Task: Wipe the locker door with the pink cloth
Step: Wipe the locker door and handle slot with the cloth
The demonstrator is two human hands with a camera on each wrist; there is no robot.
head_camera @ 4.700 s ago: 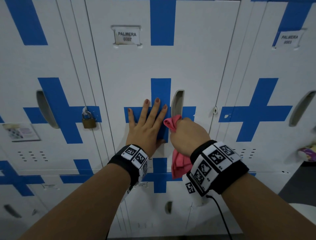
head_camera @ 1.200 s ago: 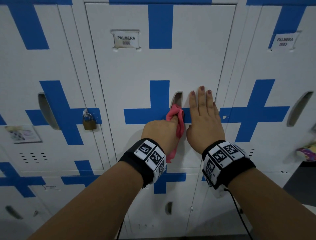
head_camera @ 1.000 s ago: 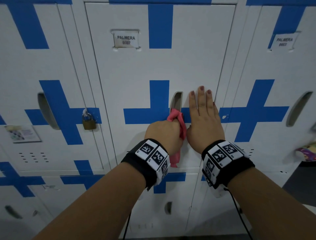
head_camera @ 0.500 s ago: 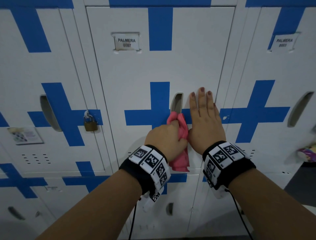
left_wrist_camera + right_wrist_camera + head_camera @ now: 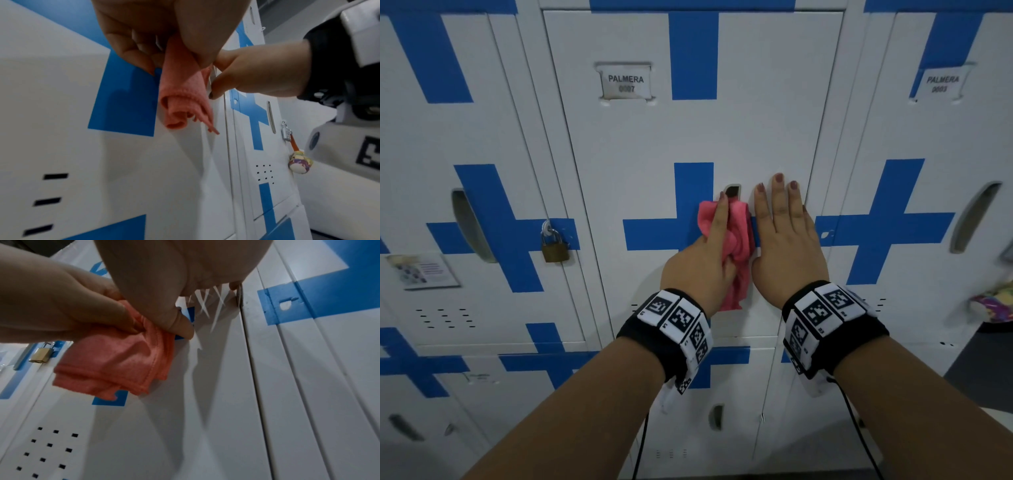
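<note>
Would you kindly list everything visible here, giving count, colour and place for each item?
White metal locker door with blue cross: one, centre, label reads PALMERA.
Pink cloth: one, bunched against the door beside its recessed handle slot.
Brass padlock: one, on the locker to the left.
Paper notice: one, pale, far left locker.
Multicoloured keychain charm: one, hanging from a silver lock on a locker to the right.
Left hand: grips the cloth, one finger extended over it.
Right hand: flat on the door, fingers straight.
Wristbands: two, black with white marker tiles.
</note>
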